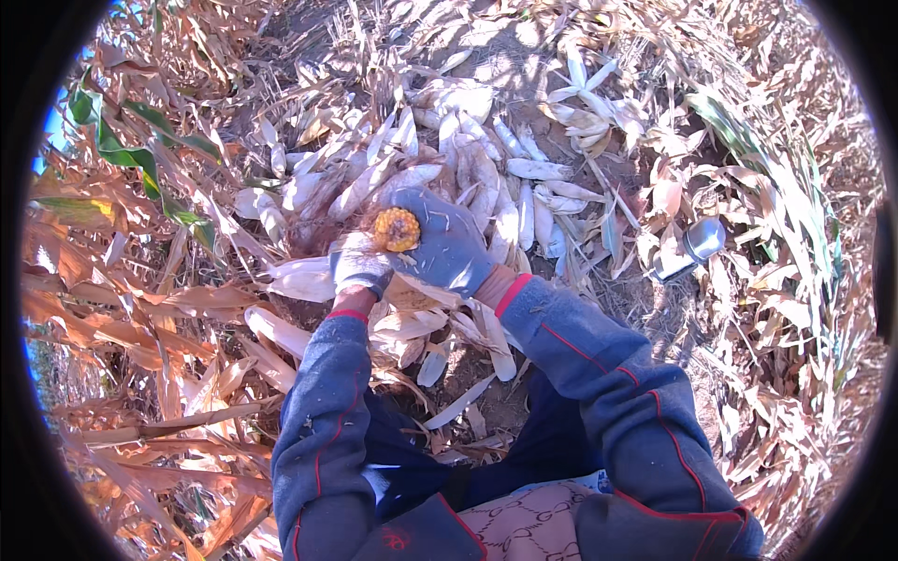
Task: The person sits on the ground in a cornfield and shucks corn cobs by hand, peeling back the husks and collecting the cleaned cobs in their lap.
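Note:
An ear of corn [397, 229] is between my two gloved hands, its yellow kernelled end facing up toward me. My left hand [360, 261], in a pale-and-grey work glove, is closed against the left side of the ear, with brown corn silk around it. My right hand [449, 242], in a grey glove, wraps the ear from the right. The gloves hide the ear's lower part. Peeled pale husks [410, 326] hang or lie just beneath my hands. Beyond them lies a heap of corn ears in dry whitish husks [484, 175].
A shiny cylindrical container [704, 238] lies among husks on the right. Dry corn stalks [175, 424] and leaves crowd the left side, with a green leaf [126, 154] above. Flattened stalks [779, 189] line the right. A loose husk [459, 403] lies between my legs.

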Demonstrator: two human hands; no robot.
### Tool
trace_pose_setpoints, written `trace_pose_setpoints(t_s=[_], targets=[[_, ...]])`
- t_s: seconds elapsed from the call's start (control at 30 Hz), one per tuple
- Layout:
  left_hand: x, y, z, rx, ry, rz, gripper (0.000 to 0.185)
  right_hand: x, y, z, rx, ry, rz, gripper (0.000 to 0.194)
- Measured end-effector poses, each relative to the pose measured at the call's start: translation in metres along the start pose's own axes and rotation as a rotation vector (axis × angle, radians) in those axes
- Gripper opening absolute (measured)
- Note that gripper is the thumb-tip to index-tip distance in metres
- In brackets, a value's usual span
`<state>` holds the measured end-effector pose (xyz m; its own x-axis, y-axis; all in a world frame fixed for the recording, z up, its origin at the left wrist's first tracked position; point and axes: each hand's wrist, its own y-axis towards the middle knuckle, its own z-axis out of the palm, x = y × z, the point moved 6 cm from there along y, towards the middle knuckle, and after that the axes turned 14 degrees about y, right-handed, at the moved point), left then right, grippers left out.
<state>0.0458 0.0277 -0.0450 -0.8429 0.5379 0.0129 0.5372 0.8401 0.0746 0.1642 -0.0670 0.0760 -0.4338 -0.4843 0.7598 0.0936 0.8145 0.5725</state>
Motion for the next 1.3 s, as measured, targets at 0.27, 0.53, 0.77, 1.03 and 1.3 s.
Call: trace_pose_setpoints(t_s=[0.27,0.53,0.77,1.03,1.3], targets=[[0.022,-0.001,-0.050,0.030,0.170,-0.215,0.035,-0.080,-0.028,-0.089,0.094,-0.423,0.314,0.059],[0.024,-0.007,-0.079,-0.007,0.141,-0.202,0.040,-0.114,-0.259,-0.258,0.708,-0.807,1.080,0.065],[0.046,-0.023,-0.115,-0.085,0.045,-0.258,0.043,0.037,-0.590,-0.298,0.910,-0.491,1.908,0.044],[0.047,-0.007,-0.075,0.085,-0.036,-0.188,0.052,0.061,-0.680,-0.219,0.585,-0.703,1.984,0.025],[0.079,-0.028,-0.084,-0.144,-0.037,-0.297,0.052,0.073,-0.699,-0.184,-0.121,-0.607,1.872,0.022]])
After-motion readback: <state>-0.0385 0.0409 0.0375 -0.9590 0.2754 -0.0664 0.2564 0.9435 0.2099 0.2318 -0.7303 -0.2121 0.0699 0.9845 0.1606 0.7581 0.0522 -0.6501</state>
